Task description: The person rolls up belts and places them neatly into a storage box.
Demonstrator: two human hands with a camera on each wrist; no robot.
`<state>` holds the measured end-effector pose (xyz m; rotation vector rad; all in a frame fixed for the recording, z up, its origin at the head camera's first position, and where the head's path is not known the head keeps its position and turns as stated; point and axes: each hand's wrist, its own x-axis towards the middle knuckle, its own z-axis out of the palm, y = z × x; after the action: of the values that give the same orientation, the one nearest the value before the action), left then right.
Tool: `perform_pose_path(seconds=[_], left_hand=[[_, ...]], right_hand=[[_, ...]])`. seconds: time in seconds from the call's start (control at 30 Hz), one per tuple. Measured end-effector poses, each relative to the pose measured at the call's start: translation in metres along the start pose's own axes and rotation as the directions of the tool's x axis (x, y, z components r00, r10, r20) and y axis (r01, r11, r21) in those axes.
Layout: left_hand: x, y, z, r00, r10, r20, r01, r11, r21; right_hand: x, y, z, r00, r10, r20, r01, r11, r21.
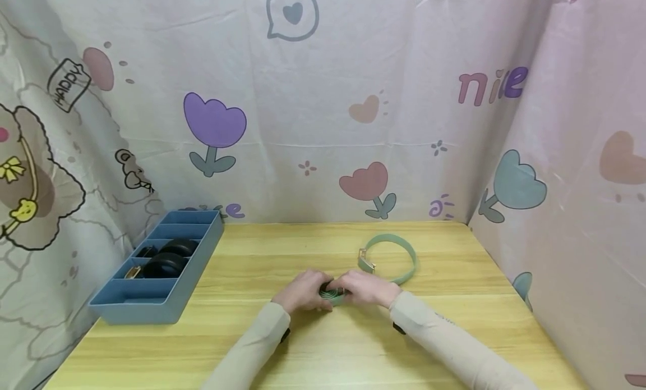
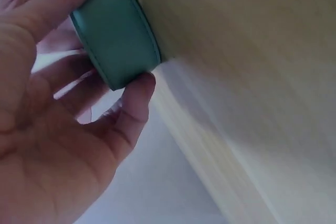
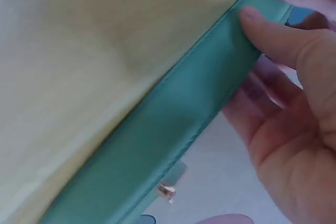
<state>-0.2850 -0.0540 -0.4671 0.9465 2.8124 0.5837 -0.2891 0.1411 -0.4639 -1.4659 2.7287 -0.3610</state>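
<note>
A light green belt (image 1: pixel 411 254) lies on edge on the table, one end wound into a coil (image 1: pixel 334 301) between both hands. My left hand (image 1: pixel 304 290) grips the coil from the left, its fingers and thumb curved around the outer turn (image 2: pixel 118 35). From the right, my right hand (image 1: pixel 367 287) pinches the strap (image 3: pixel 173 108) beside the coil, its thumb (image 3: pixel 262 27) flat on the outer face. Beyond the right hand the loose strap bends in a wide loop, ending at a gold-toned buckle (image 1: pixel 362 253). The coil's inner turns are partly hidden by fingers.
On the left of the wooden table (image 1: pixel 282 244) stands a blue-grey divided tray (image 1: pixel 194 283). Two of its compartments hold rolled black belts (image 1: pixel 164 265), one with a gold buckle (image 1: pixel 133 273). A printed curtain (image 1: pixel 303 98) hangs behind and along both sides.
</note>
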Motion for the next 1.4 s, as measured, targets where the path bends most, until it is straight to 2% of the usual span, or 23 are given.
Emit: perform_pose_path(seconds=[0.1,0.23,0.3,0.37,0.47,0.53,0.6,0.7,0.77,0.87,0.97,1.03,1.17,1.27,1.33,1.4], left_hand=[[-0.001,0.001,0.000,1.000,0.014,0.002,-0.014,1.000,0.014],[-0.002,0.007,0.005,0.996,-0.004,-0.086,0.015,0.992,0.129],[-0.002,0.009,0.007,0.994,-0.017,-0.109,0.037,0.983,0.179],[-0.002,0.009,0.008,0.995,-0.012,-0.097,0.032,0.979,0.201],[-0.003,0.006,0.006,0.999,0.008,-0.044,0.001,0.982,0.187],[-0.004,0.004,0.004,1.000,0.024,-0.018,-0.020,0.985,0.173],[-0.004,0.004,0.001,0.999,0.031,-0.006,-0.030,0.984,0.174],[-0.004,0.006,-0.002,1.000,0.021,0.008,-0.022,0.982,0.185],[-0.004,0.007,-0.002,1.000,0.021,0.013,-0.023,0.982,0.187],[-0.005,0.008,0.000,1.000,0.016,0.014,-0.018,0.983,0.185],[-0.005,0.007,0.002,1.000,0.015,0.001,-0.015,0.981,0.192],[-0.005,0.008,0.002,1.000,0.019,-0.009,-0.017,0.981,0.195],[-0.005,0.008,0.002,0.999,0.027,-0.017,-0.023,0.980,0.199],[-0.005,0.008,0.001,0.999,0.027,-0.021,-0.022,0.981,0.192],[-0.005,0.008,0.001,1.000,0.022,-0.022,-0.017,0.982,0.189],[-0.004,0.008,0.000,1.000,0.015,-0.020,-0.011,0.983,0.183]], right_hand=[[0.000,-0.002,0.001,1.000,-0.011,-0.026,0.011,1.000,-0.018],[0.003,-0.005,0.005,0.998,-0.029,-0.062,0.027,0.999,-0.034],[0.002,-0.004,0.004,0.999,-0.018,-0.051,0.018,1.000,0.002],[0.000,0.001,0.002,0.999,0.001,-0.032,0.001,0.997,0.072],[-0.006,0.011,-0.007,0.997,0.050,-0.060,-0.042,0.991,0.126],[-0.010,0.019,-0.014,0.992,0.076,-0.101,-0.068,0.995,0.074],[-0.014,0.029,-0.020,0.986,0.097,-0.134,-0.101,0.995,-0.024],[-0.020,0.044,-0.024,0.986,0.106,-0.128,-0.127,0.978,-0.168],[-0.024,0.053,-0.023,0.985,0.128,-0.115,-0.148,0.972,-0.185],[-0.029,0.064,-0.021,0.977,0.178,-0.121,-0.193,0.973,-0.129],[-0.032,0.075,-0.020,0.951,0.260,-0.166,-0.269,0.963,-0.029],[-0.035,0.083,-0.021,0.924,0.325,-0.200,-0.330,0.944,0.009],[-0.042,0.098,-0.024,0.841,0.513,-0.172,-0.503,0.858,0.102],[-0.049,0.105,-0.027,0.787,0.611,-0.089,-0.591,0.787,0.177],[-0.052,0.107,-0.027,0.776,0.629,-0.054,-0.608,0.768,0.204],[-0.054,0.105,-0.025,0.780,0.626,-0.029,-0.607,0.766,0.212]])
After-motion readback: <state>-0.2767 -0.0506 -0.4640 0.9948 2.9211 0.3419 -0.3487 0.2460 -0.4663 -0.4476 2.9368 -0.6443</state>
